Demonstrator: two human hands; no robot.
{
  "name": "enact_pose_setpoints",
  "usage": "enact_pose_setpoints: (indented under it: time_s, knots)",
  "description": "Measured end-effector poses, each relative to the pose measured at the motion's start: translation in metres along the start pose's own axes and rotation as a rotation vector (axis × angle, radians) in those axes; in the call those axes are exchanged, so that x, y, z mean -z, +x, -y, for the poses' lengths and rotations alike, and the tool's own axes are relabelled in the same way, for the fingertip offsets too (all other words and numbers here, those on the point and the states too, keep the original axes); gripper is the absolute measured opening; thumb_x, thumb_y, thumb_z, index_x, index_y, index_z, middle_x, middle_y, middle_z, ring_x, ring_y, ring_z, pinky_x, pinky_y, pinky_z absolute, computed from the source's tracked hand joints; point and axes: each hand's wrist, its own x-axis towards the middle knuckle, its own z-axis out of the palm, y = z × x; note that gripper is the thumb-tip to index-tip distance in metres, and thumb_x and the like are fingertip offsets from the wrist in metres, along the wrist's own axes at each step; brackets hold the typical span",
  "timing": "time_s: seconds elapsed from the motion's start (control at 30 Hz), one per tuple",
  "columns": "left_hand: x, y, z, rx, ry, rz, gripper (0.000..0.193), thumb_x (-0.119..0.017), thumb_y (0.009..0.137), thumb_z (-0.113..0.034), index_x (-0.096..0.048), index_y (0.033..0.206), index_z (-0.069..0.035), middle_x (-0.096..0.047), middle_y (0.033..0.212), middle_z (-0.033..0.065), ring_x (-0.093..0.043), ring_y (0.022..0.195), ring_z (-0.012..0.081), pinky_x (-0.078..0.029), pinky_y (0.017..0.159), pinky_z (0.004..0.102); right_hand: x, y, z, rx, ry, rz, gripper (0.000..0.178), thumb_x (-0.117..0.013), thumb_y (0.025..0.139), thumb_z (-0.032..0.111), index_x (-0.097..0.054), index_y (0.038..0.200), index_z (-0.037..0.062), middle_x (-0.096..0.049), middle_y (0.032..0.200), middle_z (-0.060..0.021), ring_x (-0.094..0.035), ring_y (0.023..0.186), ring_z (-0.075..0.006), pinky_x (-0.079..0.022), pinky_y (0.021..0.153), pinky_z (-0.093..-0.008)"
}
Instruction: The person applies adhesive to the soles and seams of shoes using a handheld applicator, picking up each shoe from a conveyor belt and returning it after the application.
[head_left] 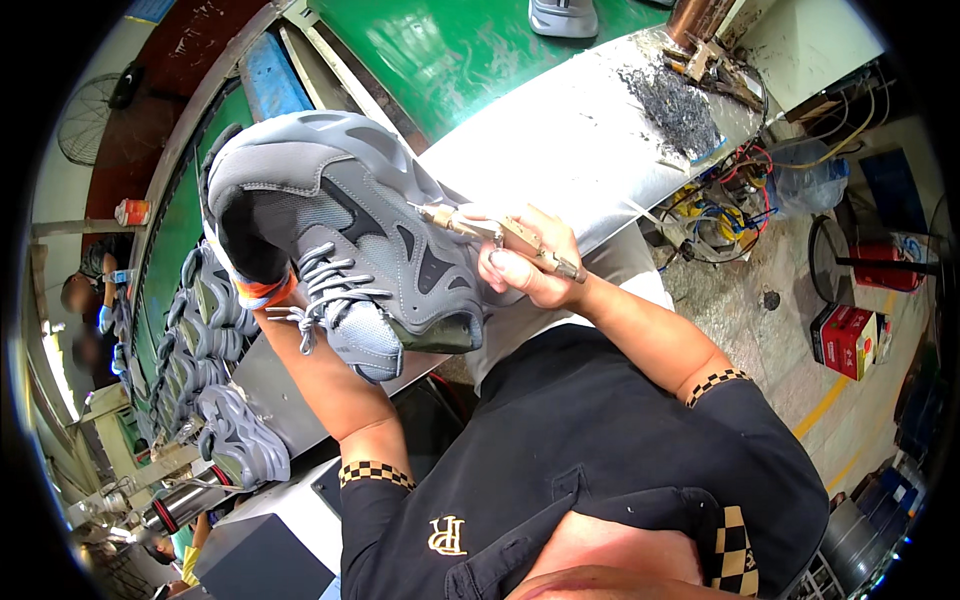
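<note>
A grey sneaker (340, 235) with dark mesh panels and a chunky pale sole is held up before my chest, tilted on its side, its grey laces tied. My left hand (266, 290), wrapped in something orange and white, supports it from behind; most of its fingers are hidden by the shoe. In my right hand (540, 262) is a slender brass-coloured metal tool (520, 238) with a narrow tip, gripped between thumb and fingers. That tip points at the shoe's side panel close to the sole; I cannot tell whether it touches.
A white worktable (560, 120) with a black-stained patch borders a green conveyor belt (430, 60) carrying a shoe (563, 18). More grey sneakers (240, 430) line the left. Tangled wires (725, 215) and a red box (848, 340) lie right. Other people are at far left.
</note>
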Motion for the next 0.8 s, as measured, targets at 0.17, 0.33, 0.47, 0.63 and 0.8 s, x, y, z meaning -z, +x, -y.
enact_pose_setpoints:
  time_s: [0.17, 0.33, 0.47, 0.63, 0.8]
  knots:
    - [0.005, -0.004, 0.004, 0.028, -0.002, -0.022, 0.07, -0.06, 0.078, -0.048, -0.05, 0.128, 0.0, -0.054, 0.126, 0.0145, -0.051, 0.116, 0.0265, -0.038, 0.102, 0.04, -0.006, -0.006, 0.0, 0.025, -0.018, 0.009, 0.044, -0.053, 0.089, 0.013, -0.044, 0.126, -0.0076, -0.054, 0.068, -0.0075, -0.05, 0.058, -0.012, -0.043, 0.056, -0.0268]
    - [0.003, -0.008, 0.011, 0.052, -0.021, -0.038, 0.07, -0.059, 0.079, -0.049, -0.049, 0.129, 0.0, -0.053, 0.127, 0.0147, -0.051, 0.117, 0.027, -0.038, 0.102, 0.0406, 0.004, -0.015, -0.012, -0.064, -0.012, -0.009, 0.044, -0.052, 0.089, 0.013, -0.044, 0.128, -0.0067, -0.055, 0.071, -0.0075, -0.05, 0.058, -0.0118, -0.043, 0.056, -0.0265]
    - [0.007, -0.012, 0.009, 0.078, -0.029, -0.058, 0.07, -0.058, 0.08, -0.05, -0.049, 0.129, -0.001, -0.053, 0.128, 0.0148, -0.05, 0.117, 0.0274, -0.038, 0.103, 0.0411, -0.001, -0.019, -0.014, -0.041, 0.074, -0.034, 0.043, -0.055, 0.089, 0.011, -0.048, 0.129, -0.0032, -0.055, 0.072, -0.0026, -0.051, 0.061, -0.0086, -0.044, 0.056, -0.024]
    - [0.009, -0.016, 0.018, 0.118, -0.066, -0.083, 0.07, -0.056, 0.081, -0.05, -0.049, 0.13, -0.001, -0.052, 0.129, 0.015, -0.05, 0.118, 0.0279, -0.037, 0.103, 0.0418, -0.002, -0.024, -0.018, -0.011, -0.005, 0.004, 0.043, -0.052, 0.09, 0.014, -0.044, 0.128, -0.0055, -0.053, 0.07, -0.0062, -0.05, 0.059, -0.0117, -0.043, 0.056, -0.0263]
    - [0.019, -0.019, 0.021, 0.166, -0.113, -0.141, 0.069, -0.055, 0.083, -0.051, -0.049, 0.13, -0.001, -0.051, 0.13, 0.0151, -0.049, 0.119, 0.0284, -0.037, 0.104, 0.0424, -0.004, -0.026, -0.02, -0.039, 0.046, 0.026, 0.043, -0.052, 0.09, 0.014, -0.043, 0.128, -0.0053, -0.053, 0.071, -0.0066, -0.049, 0.059, -0.0115, -0.043, 0.056, -0.0266]
